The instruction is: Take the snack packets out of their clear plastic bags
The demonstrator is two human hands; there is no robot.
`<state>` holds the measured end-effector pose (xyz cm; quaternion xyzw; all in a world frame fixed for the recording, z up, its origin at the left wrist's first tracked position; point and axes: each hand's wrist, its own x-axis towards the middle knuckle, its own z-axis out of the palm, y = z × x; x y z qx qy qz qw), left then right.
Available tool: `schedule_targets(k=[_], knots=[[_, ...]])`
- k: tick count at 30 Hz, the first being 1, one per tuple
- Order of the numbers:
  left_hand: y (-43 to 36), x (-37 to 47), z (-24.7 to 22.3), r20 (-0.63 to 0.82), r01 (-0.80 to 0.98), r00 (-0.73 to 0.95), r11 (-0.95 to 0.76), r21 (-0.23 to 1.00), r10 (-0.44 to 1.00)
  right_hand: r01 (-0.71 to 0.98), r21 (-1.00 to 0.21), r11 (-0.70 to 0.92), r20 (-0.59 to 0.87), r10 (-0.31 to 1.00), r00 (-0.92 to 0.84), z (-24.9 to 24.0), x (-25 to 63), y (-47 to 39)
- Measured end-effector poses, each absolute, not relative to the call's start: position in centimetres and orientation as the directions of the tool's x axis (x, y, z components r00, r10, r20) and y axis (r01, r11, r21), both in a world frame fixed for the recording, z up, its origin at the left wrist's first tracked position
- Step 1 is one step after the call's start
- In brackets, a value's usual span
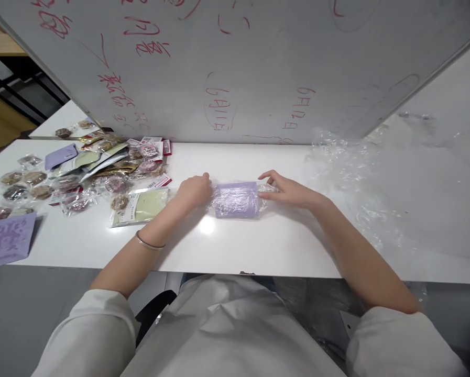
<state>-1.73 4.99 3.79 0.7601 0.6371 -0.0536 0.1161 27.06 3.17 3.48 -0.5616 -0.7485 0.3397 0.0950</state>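
Observation:
A flat purple packet (pixel 237 200) lies in front of me on the white table, wrapped in crinkled clear plastic film (pixel 266 201) whose ends stick out on both sides. At its left end my left hand (pixel 194 191) is closed, pinching the film, though the fingertips are partly hidden. On the right side my right hand (pixel 284 189) has its thumb and index finger apart. The thumb touches the film at the packet's right edge, and the bunched end of film shows between the fingers.
To the left lie a pale green pouch (pixel 151 205), a pile of foil packets (pixel 101 157), several wrapped cookies (pixel 34 178) and a purple pouch (pixel 10 240). Loose clear plastic (pixel 348 183) spreads on the right. A whiteboard (pixel 235 68) with red writing stands behind.

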Motion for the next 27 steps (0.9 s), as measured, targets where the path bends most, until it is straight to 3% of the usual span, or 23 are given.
schedule_targets(k=[3,5,8,11,14,17,20,23,27], knots=[[3.6,-1.5,3.3,0.034,0.967,0.247,-0.249,0.054,0.968,0.895,-0.377,0.24,-0.037,0.961,-0.274,2.9,26.3,1.8],[2.5,-1.5,3.6,0.192,0.938,0.33,-0.345,0.048,0.924,0.915,-0.203,0.348,0.116,0.937,-0.331,2.8,25.9,0.7],[0.8,-1.3,3.6,0.176,0.859,0.482,-0.502,0.096,0.858,0.886,-0.075,0.457,0.099,0.888,-0.449,1.9,25.4,-0.7],[-0.4,-0.5,2.7,0.003,0.824,0.554,-0.549,0.141,0.833,0.939,-0.053,0.341,-0.011,0.94,-0.342,0.3,24.7,-1.1],[-0.6,0.5,1.7,-0.074,0.858,0.508,-0.496,0.135,0.858,0.985,-0.03,0.167,0.032,0.986,-0.166,-0.7,23.9,-0.5],[-0.2,1.2,1.2,-0.04,0.877,0.47,-0.461,0.133,0.882,0.997,-0.055,0.047,0.147,0.988,-0.038,0.0,23.3,0.5],[0.3,1.6,0.9,0.007,0.897,0.43,-0.427,0.114,0.903,0.996,-0.082,-0.034,0.116,0.992,0.044,1.3,23.2,1.4],[0.8,2.0,0.5,0.002,0.92,0.39,-0.39,0.038,0.921,0.993,-0.111,-0.041,0.103,0.993,0.053,2.0,23.5,2.1],[1.3,2.3,0.6,-0.006,0.934,0.357,-0.357,-0.001,0.934,0.983,-0.181,0.007,0.241,0.97,0.037,2.0,23.9,2.7]])
